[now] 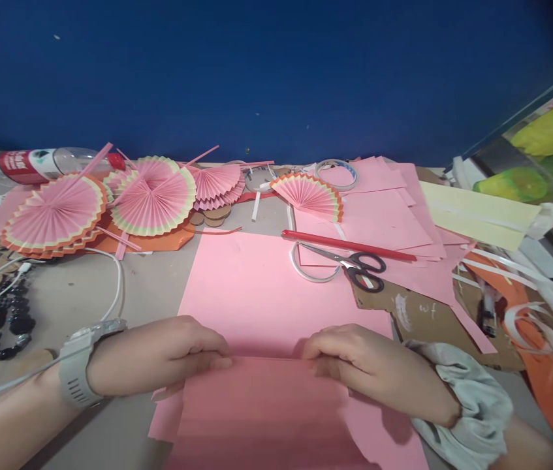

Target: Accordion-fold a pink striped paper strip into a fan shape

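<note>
The left hand (178,352) and right hand (359,362) are closing fingers and thumbs on the straight far edge of a pink paper sheet (266,418), which is lying between them and toward the person, over a larger pink sheet (256,294) that is stretching beyond both. Whether that edge is cut or folded is not showing. No pleats are appearing on the held sheet, so work on it seems to be at an early stage. Beyond the left hand, 2 round pleated fans (153,202) are lying on the surface (153,287), apparently already formed. Ahead of the right hand, a part-opened fan (308,196) is resting near loose pink sheets (374,215) and black-handled scissors (347,262); how much is left, I cannot tell.
</note>
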`<action>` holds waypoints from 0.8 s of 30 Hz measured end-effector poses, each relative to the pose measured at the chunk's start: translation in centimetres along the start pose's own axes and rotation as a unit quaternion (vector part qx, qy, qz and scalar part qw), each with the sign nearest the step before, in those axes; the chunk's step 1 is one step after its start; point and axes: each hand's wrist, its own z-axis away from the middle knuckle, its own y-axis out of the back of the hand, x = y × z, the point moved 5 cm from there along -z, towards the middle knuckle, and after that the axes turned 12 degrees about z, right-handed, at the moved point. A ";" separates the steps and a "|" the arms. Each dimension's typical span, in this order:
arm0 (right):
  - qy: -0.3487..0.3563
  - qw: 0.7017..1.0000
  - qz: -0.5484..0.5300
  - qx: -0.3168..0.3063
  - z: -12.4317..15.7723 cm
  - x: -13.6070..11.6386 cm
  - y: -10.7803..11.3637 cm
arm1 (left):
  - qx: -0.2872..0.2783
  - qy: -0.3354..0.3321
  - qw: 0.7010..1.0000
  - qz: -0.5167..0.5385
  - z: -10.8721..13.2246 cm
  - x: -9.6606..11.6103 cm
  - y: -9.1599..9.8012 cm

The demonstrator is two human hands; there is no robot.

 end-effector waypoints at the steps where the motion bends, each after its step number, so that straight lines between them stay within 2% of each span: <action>1: 0.002 1.000 -0.013 -0.007 0.2 0.0 -0.1 | 0.002 -0.005 1.000 0.010 0.1 -0.1 0.1; 4: -0.016 0.999 -0.038 -0.016 0.5 0.2 -0.1 | 0.021 -0.038 0.999 0.025 0.4 -0.1 0.4; 8: -0.062 0.996 -0.057 -0.001 0.7 0.4 0.3 | 0.051 -0.072 0.996 -0.012 0.6 0.1 0.8; 19: -0.077 0.995 -0.053 0.033 0.7 0.4 0.3 | 0.070 -0.041 0.994 -0.076 0.6 -0.2 0.7; 21: -0.086 0.994 -0.034 0.052 0.8 0.4 0.6 | 0.102 -0.053 0.986 -0.120 0.6 0.0 0.7; 24: -0.090 0.990 -0.002 0.110 0.7 0.3 1.4 | 0.162 -0.109 0.958 -0.212 0.6 0.7 0.9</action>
